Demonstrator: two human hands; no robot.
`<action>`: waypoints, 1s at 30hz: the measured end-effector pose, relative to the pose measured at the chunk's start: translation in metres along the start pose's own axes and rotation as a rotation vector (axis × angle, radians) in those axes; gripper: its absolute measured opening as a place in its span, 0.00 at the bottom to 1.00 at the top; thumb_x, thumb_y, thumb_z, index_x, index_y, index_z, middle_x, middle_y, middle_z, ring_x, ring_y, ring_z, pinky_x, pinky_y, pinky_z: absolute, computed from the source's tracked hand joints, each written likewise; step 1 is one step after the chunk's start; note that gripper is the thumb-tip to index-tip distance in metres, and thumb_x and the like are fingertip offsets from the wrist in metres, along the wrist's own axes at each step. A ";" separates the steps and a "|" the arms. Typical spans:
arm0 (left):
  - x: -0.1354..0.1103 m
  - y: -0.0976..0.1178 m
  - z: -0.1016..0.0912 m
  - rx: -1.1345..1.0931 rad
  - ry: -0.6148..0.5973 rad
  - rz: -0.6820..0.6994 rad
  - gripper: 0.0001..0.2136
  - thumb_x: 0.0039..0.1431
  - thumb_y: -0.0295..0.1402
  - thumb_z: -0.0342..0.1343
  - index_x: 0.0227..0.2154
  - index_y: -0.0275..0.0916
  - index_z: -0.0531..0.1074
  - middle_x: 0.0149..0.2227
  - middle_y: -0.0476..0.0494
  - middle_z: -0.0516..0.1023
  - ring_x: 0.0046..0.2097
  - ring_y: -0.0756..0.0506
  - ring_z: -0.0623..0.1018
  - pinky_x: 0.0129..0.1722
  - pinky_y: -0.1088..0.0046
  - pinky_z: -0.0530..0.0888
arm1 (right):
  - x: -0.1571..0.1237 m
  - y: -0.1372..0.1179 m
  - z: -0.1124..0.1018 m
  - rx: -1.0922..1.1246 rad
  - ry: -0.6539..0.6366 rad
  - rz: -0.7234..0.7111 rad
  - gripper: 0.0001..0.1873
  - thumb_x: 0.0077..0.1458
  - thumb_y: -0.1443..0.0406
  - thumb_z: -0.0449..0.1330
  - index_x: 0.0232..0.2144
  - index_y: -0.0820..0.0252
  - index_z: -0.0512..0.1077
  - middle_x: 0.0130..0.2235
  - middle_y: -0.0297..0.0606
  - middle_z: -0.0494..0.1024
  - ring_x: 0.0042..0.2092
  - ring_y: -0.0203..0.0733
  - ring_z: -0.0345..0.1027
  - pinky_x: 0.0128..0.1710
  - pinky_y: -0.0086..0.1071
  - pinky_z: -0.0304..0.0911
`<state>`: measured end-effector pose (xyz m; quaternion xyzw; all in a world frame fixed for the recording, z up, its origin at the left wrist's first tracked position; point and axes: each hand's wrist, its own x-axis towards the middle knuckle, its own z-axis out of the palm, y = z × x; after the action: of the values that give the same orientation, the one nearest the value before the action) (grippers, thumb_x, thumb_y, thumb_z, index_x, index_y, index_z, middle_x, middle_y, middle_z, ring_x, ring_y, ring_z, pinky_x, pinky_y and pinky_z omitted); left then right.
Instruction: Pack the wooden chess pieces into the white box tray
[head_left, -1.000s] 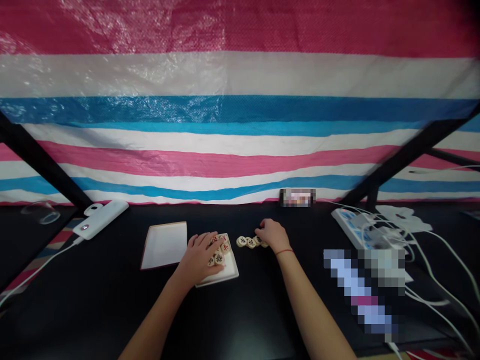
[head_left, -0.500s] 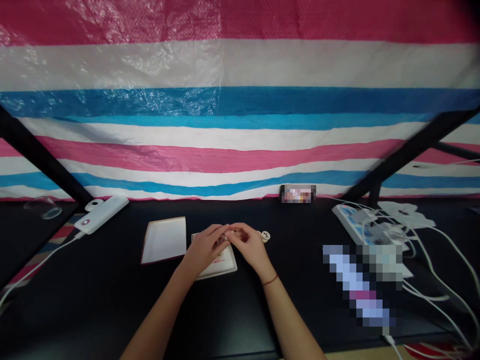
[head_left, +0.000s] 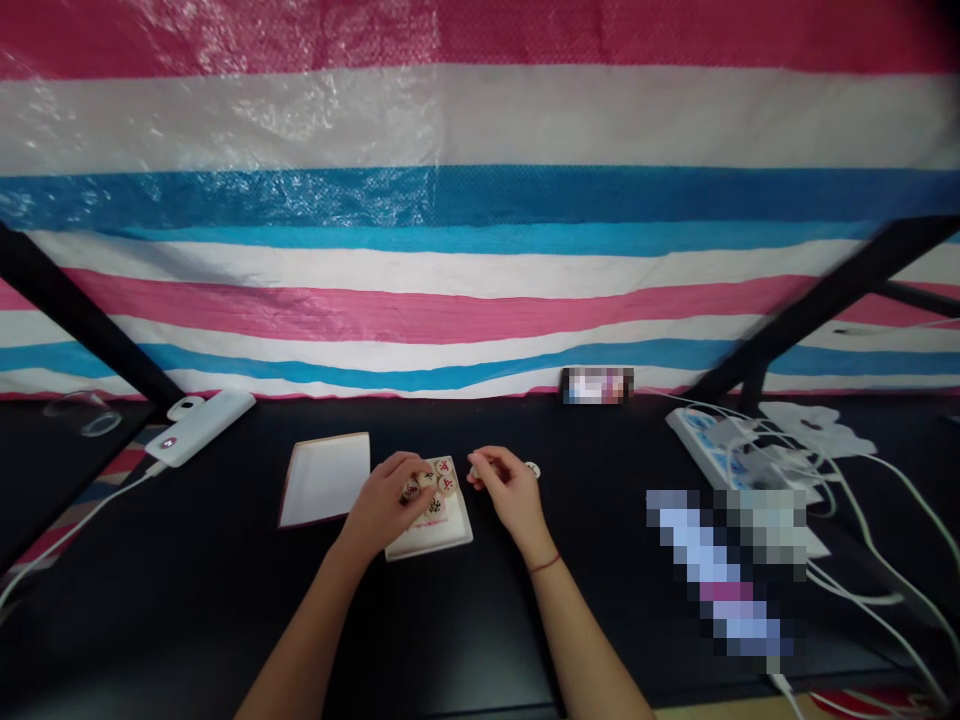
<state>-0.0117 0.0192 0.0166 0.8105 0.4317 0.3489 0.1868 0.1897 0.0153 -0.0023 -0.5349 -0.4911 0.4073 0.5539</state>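
A shallow white box (head_left: pixel 442 535) lies on the black table and holds several round wooden chess pieces (head_left: pixel 444 477) with red and dark characters. My left hand (head_left: pixel 386 500) rests over the box's left part, fingers curled on the pieces there. My right hand (head_left: pixel 506 487) hovers just right of the box, fingertips pinched together on a piece (head_left: pixel 475 463). One loose piece (head_left: pixel 532 469) lies on the table just behind my right hand.
A white box lid (head_left: pixel 326 480) lies left of the box. A white device with a cable (head_left: pixel 199 425) sits at the back left, a power strip with white cables (head_left: pixel 720 450) at the right. A striped tarp (head_left: pixel 480 200) hangs behind the table.
My right hand gathered the loose pieces from the table, brought them to the box where both hands met, and has drawn back slightly right. More pieces now show in the box.
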 end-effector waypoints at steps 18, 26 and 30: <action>-0.001 0.010 0.023 0.249 -0.325 0.221 0.06 0.62 0.37 0.55 0.34 0.48 0.78 0.42 0.51 0.80 0.48 0.43 0.72 0.50 0.59 0.62 | -0.001 0.000 -0.003 -0.043 -0.009 0.006 0.18 0.54 0.50 0.60 0.34 0.59 0.73 0.26 0.37 0.77 0.27 0.39 0.71 0.28 0.31 0.68; -0.003 0.006 0.023 0.324 -0.183 0.175 0.10 0.56 0.37 0.60 0.42 0.48 0.75 0.49 0.46 0.75 0.53 0.40 0.69 0.52 0.58 0.64 | -0.004 -0.006 -0.003 -0.226 -0.171 -0.185 0.11 0.56 0.57 0.60 0.31 0.59 0.75 0.35 0.40 0.75 0.28 0.36 0.67 0.28 0.30 0.66; -0.006 0.003 0.026 0.362 -0.107 0.155 0.18 0.54 0.40 0.60 0.49 0.47 0.72 0.53 0.44 0.74 0.55 0.39 0.69 0.56 0.56 0.62 | -0.008 -0.012 -0.003 -0.200 -0.277 -0.234 0.08 0.55 0.62 0.59 0.37 0.57 0.75 0.43 0.42 0.70 0.35 0.37 0.69 0.33 0.31 0.70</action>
<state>0.0068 0.0127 -0.0014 0.8790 0.4132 0.2356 0.0334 0.1901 0.0061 0.0084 -0.4653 -0.6593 0.3590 0.4689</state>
